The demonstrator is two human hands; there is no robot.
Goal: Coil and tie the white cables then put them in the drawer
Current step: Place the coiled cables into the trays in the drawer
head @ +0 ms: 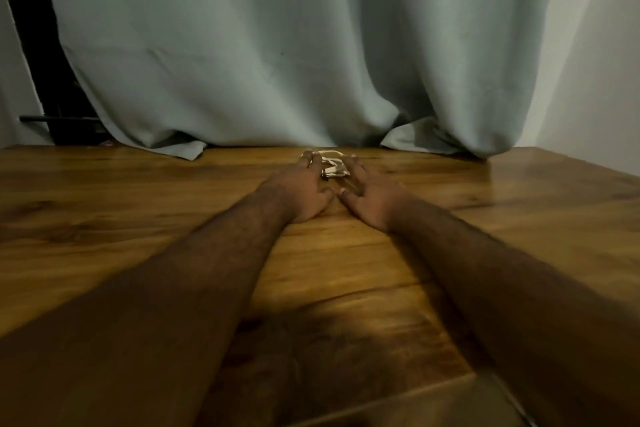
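The cables (331, 163) lie in a small pale bundle on the table (138, 191), far from the person, close to the hem of the curtain (277, 45). Loops show at the top; the lower part is hidden btw the hands, so I can't tell if it's tied yet. A small dark bit sits at the near edge of the bundle, maybe a plug or tie, too small to say.

Left hand (300, 187) is on the bundle's left side, fingers stretched fwd and fairly straight, tips touching or just over the loops. Right hand (372, 194) mirrors it on the right, fingers extended, spread a little. Neither hand is clearly curled round the cables; both look relaxed-wide, flanking rather than gripping. Thumbs nearly meet below the bundle.

Why this pose, prob: both hands bracket the loops to gather them and keep them from springing apart, w/ palms low on the wood for steadiness. Both arms are at full reach since the bundle is so far back.

My guess: still the coil/gather stage, or about to lift the bundle. No drawer is in view, so the stowing step looks not yet begun.

Beyond: grey-green curtain pooling on the table's back edge, a pale wall (588, 62) at right, something dark at far left behind the cloth.
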